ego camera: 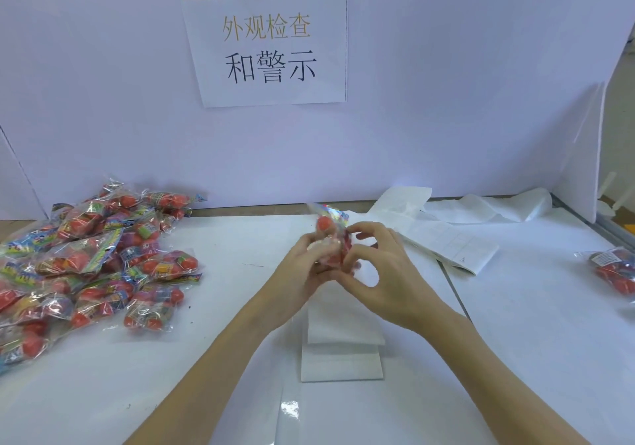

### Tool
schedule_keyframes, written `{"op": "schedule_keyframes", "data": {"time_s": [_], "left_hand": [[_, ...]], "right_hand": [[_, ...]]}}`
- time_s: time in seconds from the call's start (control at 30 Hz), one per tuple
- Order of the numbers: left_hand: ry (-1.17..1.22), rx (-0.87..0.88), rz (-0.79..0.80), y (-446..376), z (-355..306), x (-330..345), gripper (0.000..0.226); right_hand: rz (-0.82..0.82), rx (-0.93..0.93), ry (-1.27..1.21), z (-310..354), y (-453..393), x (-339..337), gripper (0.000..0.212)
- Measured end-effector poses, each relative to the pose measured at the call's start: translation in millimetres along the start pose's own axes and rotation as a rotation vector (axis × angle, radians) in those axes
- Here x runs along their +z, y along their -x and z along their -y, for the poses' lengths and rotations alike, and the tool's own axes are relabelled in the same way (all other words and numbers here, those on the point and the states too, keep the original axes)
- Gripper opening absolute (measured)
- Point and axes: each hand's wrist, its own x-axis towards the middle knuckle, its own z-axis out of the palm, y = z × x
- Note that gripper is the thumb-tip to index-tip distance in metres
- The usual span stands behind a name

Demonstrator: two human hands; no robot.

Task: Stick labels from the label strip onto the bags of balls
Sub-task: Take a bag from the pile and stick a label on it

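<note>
Both hands meet above the middle of the white table. My left hand (pixel 305 266) grips a clear bag of red balls (pixel 328 226) from the left, holding it upright off the table. My right hand (pixel 378 266) is at the bag's right side, its fingers curled and pinching at the bag's face; any label under the fingertips is hidden. The white label strip (pixel 343 351) lies flat on the table just below the hands. A long folded strip of label backing (pixel 446 241) trails away to the back right.
A heap of several bagged red balls (pixel 89 266) covers the table's left side. One bag (pixel 615 269) lies alone at the right edge. A white partition with a printed paper sign (pixel 271 42) stands behind the table.
</note>
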Motion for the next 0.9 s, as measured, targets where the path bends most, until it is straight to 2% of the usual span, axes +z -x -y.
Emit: {"op": "schedule_keyframes", "data": {"time_s": [0.07,0.17,0.23,0.33,0.47,0.57,0.67,0.73,0.8,0.9], "left_hand": [[0.236,-0.010,0.017,-0.7,-5.1,-3.8,0.045],[0.355,0.005,0.113,-0.8,-9.1,-8.5,0.054],[0.401,-0.015,0.122,0.5,-11.6,-10.2,0.053],[0.364,-0.008,0.132,1.2,-11.9,-9.3,0.046],[0.122,0.051,0.078,0.7,-16.2,-8.5,0.035],[-0.157,0.114,0.069,4.3,-15.9,-6.8,0.034],[-0.431,0.194,-0.128,3.3,-9.0,-6.1,0.024],[-0.415,0.203,-0.245,0.2,-6.4,-7.3,0.018],[-0.344,0.173,-0.272,-2.7,-6.5,-6.9,0.020],[-0.441,0.230,-0.368,-4.9,-9.3,-13.7,0.019]], "right_hand": [[-0.063,0.082,-0.091,0.8,-0.7,1.1,0.014],[-0.153,0.263,-0.182,-3.7,-4.6,-0.9,0.024],[-0.087,0.433,-0.441,-1.2,-8.0,-5.2,0.032],[-0.027,0.503,-0.716,1.6,-9.1,-4.5,0.026],[-0.041,0.475,-0.666,3.6,-8.4,-0.5,0.013],[-0.017,0.405,-0.464,2.5,-6.5,3.2,0.015],[-0.016,0.304,-0.272,2.2,-4.1,6.1,0.018],[-0.040,0.290,-0.271,2.5,-4.9,5.0,0.016],[-0.042,0.329,-0.359,3.3,-6.4,2.4,0.015],[0.070,0.384,-0.349,3.8,-5.7,-1.4,0.022]]}}
